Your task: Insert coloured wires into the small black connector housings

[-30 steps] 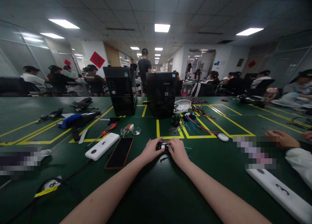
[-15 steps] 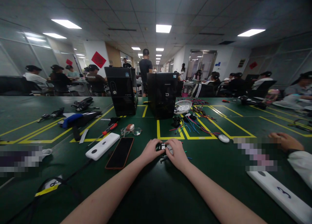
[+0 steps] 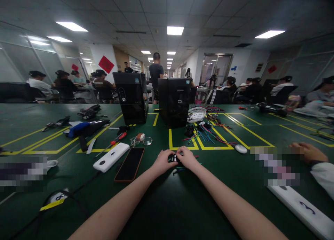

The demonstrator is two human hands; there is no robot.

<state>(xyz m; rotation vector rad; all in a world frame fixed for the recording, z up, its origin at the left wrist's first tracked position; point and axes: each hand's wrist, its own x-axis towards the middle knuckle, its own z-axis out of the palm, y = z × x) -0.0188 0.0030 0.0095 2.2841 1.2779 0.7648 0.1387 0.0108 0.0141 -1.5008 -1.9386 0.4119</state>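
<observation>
Over the green table, my left hand (image 3: 163, 162) is closed with thumb and fingers around a small black part with white bits (image 3: 174, 158). My right hand (image 3: 187, 157) pinches the same part from the other side, its fingertips over the top. Much of the part is hidden by the fingers, and its exact kind is too small to make out. Just under the hands are some short thin wires (image 3: 180, 170), dark with green ends.
Two black computer towers (image 3: 131, 99) stand ahead. A phone (image 3: 129, 165), a white power bank (image 3: 111, 157), glasses (image 3: 148, 141) and a screwdriver (image 3: 118, 138) lie at left. Coloured wires (image 3: 206, 135), a white basket (image 3: 197, 114) and a mouse (image 3: 240, 148) are right, near another person's hand (image 3: 309, 152).
My right hand has shifted slightly up, its fingers now more bunched over the top of the small part. My left hand stays around it. The view has moved slightly.
</observation>
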